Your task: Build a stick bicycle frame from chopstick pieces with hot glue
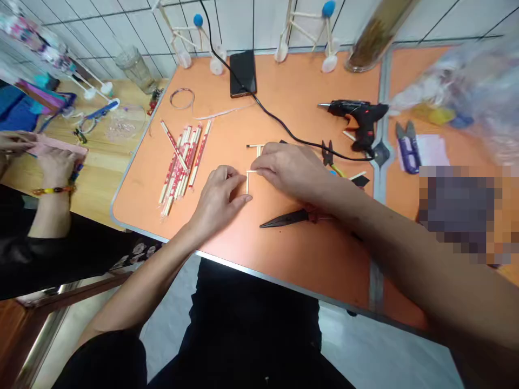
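Note:
My left hand (221, 197) rests low over the orange table, thumb and forefinger closed around a short pale wooden stick (247, 183) that points toward me. Across its far end lies another short wooden stick (252, 171), pinched at its right end by my right hand (284, 165). Together the two sticks form a corner; whether they are joined I cannot tell. Just beyond, a dark-tipped stick (254, 146) lies partly hidden by my right fingers. Long-nose pliers (286, 219) lie under my right forearm, their handles mostly covered.
Wrapped chopsticks (182, 162) are piled at left. A black glue gun (357, 116) lies at right, its cable (279, 121) crossing the table. Behind are a phone (243, 74) and stick frames with blue balls (328, 9). Purple-handled snips (408, 148) lie right; another person's hands (59, 162) work at left.

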Demonstrator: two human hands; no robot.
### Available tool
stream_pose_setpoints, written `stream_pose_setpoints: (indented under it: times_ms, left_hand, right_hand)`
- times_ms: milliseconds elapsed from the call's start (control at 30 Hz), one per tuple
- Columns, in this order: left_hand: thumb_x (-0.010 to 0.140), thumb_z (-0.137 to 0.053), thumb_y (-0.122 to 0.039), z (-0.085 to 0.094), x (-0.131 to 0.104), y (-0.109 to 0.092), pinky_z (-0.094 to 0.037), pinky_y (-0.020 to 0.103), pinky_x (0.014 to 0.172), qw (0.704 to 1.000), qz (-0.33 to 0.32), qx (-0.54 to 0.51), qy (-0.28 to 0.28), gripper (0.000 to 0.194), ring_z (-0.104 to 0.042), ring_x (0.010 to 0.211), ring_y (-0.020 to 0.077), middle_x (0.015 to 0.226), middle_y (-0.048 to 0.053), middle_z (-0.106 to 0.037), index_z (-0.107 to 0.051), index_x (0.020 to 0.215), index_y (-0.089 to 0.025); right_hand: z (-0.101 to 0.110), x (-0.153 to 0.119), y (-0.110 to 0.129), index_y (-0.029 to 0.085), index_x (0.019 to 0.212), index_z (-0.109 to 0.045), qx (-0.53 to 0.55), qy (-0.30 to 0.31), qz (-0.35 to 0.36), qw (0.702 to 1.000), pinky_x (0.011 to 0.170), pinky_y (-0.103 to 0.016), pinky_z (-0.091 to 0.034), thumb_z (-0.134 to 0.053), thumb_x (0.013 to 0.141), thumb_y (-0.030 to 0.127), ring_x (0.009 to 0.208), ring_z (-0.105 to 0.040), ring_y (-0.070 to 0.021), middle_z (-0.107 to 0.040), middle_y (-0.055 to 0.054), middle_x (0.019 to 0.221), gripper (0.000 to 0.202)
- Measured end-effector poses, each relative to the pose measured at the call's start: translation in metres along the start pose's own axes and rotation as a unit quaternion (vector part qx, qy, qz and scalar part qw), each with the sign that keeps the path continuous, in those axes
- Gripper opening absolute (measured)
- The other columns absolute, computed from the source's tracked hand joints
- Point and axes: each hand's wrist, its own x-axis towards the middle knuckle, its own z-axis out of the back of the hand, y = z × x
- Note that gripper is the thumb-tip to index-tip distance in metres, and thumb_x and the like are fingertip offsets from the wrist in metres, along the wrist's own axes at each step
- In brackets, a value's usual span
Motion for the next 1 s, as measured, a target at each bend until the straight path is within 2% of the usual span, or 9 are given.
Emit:
stream_pose_setpoints:
  times_ms: [267, 733, 1000]
  left_hand:
    - [0.098, -0.084, -0.025, 0.0002, 0.0001, 0.002, -0.056, 0.051, 0.113, 1.0, 0.009, -0.002, 0.003, 0.03, -0.065, 0.127, 0.0311, 0.129, 0.01, -0.067, -0.078, 0.127, -0.022]
    - [0.098, -0.086, -0.025, -0.0023, 0.0005, 0.0038, -0.057, 0.05, 0.11, 1.0, -0.006, -0.005, -0.011, 0.027, -0.066, 0.124, 0.0301, 0.127, 0.01, -0.067, -0.079, 0.123, -0.02]
    - [0.096, -0.086, -0.023, -0.0004, -0.0012, 0.0056, -0.057, 0.048, 0.107, 1.0, -0.008, -0.01, -0.013, 0.037, -0.066, 0.12, 0.0279, 0.125, 0.009, -0.067, -0.077, 0.132, -0.022]
  right_hand:
    - [-0.0037, 0.0005, -0.0019, 0.024, 0.135, -0.086, -0.002, -0.01, 0.003, 1.0, 0.082, -0.038, -0.041, -0.048, 0.116, 0.026, 0.114, -0.07, -0.0297, -0.076, -0.013, 0.132, 0.042]
    - [-0.0045, 0.0007, -0.0026, 0.024, 0.133, -0.086, 0.0, -0.016, 0.009, 1.0, 0.083, -0.038, -0.041, -0.048, 0.115, 0.025, 0.112, -0.07, -0.0292, -0.077, -0.013, 0.129, 0.043]
    - [-0.0059, 0.0012, -0.0039, 0.024, 0.133, -0.086, 0.004, -0.022, 0.014, 1.0, 0.081, -0.037, -0.038, -0.048, 0.114, 0.024, 0.111, -0.068, -0.0284, -0.077, -0.013, 0.129, 0.043]
